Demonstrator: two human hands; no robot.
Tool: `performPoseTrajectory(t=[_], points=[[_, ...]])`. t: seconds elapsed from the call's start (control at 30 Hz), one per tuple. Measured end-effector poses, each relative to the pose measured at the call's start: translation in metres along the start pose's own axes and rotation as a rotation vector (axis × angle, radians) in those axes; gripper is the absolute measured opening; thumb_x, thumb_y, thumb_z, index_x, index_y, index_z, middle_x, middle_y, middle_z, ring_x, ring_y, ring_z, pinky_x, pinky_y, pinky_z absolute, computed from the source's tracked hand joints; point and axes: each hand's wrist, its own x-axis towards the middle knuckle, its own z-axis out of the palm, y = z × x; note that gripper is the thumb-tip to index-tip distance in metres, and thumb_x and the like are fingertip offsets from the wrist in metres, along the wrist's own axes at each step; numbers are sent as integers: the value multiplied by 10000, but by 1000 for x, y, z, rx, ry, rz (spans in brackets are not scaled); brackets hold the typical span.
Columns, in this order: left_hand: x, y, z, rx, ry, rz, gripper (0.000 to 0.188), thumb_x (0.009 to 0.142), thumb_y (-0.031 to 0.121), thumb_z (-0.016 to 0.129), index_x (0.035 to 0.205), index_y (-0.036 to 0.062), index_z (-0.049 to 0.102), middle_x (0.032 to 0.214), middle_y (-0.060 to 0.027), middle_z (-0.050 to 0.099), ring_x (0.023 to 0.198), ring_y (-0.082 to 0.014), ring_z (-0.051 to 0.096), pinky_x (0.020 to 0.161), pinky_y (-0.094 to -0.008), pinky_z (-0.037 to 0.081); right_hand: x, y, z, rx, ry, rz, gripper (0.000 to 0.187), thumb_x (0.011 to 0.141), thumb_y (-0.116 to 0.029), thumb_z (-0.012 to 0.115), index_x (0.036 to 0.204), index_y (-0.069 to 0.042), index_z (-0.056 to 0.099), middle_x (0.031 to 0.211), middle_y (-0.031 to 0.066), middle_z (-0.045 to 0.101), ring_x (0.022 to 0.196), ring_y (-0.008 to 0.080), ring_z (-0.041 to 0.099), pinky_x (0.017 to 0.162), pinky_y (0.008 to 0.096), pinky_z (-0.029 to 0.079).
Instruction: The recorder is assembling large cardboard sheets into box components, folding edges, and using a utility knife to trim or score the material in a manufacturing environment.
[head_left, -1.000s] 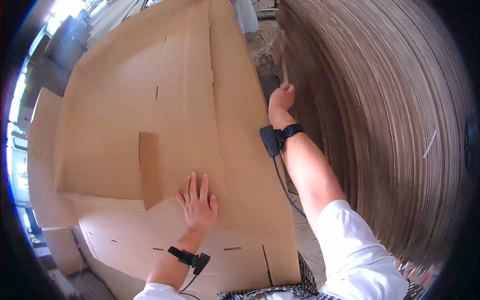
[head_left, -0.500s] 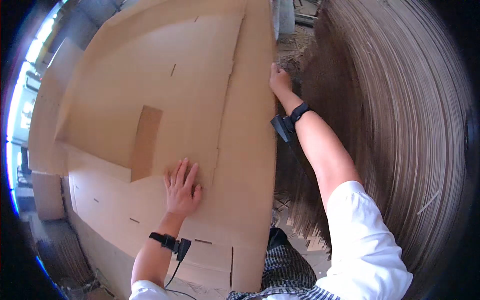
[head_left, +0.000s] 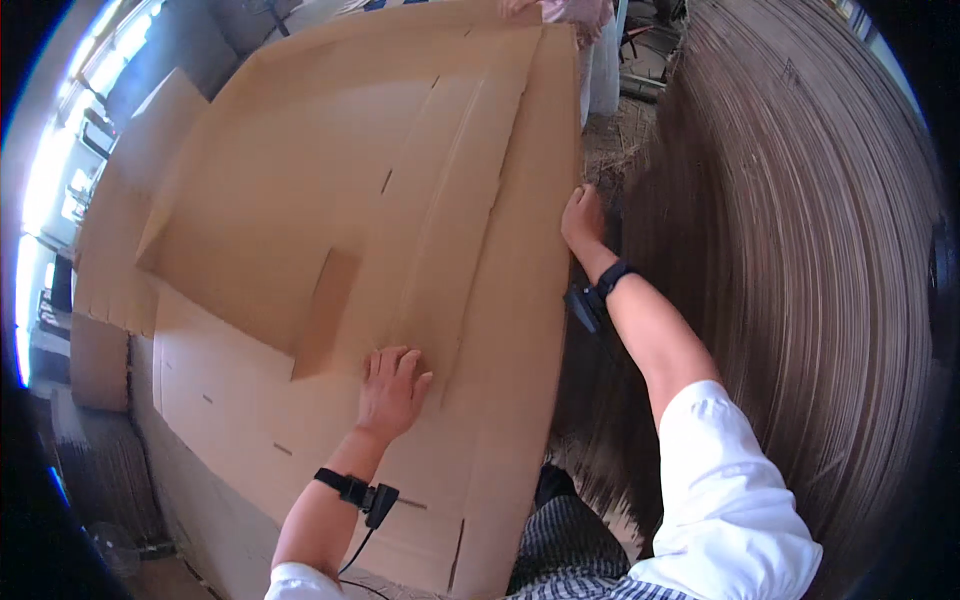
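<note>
Left hand point(head_left: 393, 395), spread flat half a second ago, now has its fingers bent and drawn in; the right, up and over against the board's edge, sits lower in view, and a co-worker's hand point(head_left: 517, 8) has come in at the far end.

Far left: upright cardboard panel point(head_left: 130, 255), bent by the lens. Next, the large cardboard sheet point(head_left: 410, 245), spread before the wearer, broad face up, in two layers; cannot tell whether folded or separate. Rectangular notch point(head_left: 328, 315) near the near edge of the upper layer, short slots beyond it. Left hand rests just right of the notch, palm down, grip not closed, pinching nothing visible. Black strap point(head_left: 345, 487) on that wrist, cable hanging.

Right hand point(head_left: 583, 217) closed on the sheet's right edge; fingers beneath hidden. Beyond it a dark gap, then a tall stack of cardboard point(head_left: 800, 270) filling the right side.

Risks, as judged: upper layer could slide on the lower if the left hand pushes sideways; board could crease or tear at notch or slots if the two people pull unevenly; right knuckles could scrape the stack if the edge swings out; loose cable might snag on the near edge
</note>
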Motion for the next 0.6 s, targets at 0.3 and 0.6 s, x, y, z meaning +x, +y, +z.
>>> performPoseTrajectory(t=[0.3, 0.6], points=[[82, 19, 3, 249, 184, 39, 586, 888, 276, 526, 1427, 95, 384, 1451, -230, 316, 1351, -394, 296, 1088, -604, 155, 108, 14, 28, 116, -377, -34, 642, 971, -503, 312, 1002, 36, 659, 1029, 284, 638, 979, 470, 585, 878, 535, 432], [91, 22, 4, 135, 150, 13, 595, 847, 220, 523, 1402, 48, 396, 1461, -247, 303, 1357, -409, 286, 1110, -596, 100, 194, 142, 56, 642, 168, 220, 412, 935, -398, 497, 923, 1, 599, 832, 127, 605, 756, 250, 574, 735, 401, 466]])
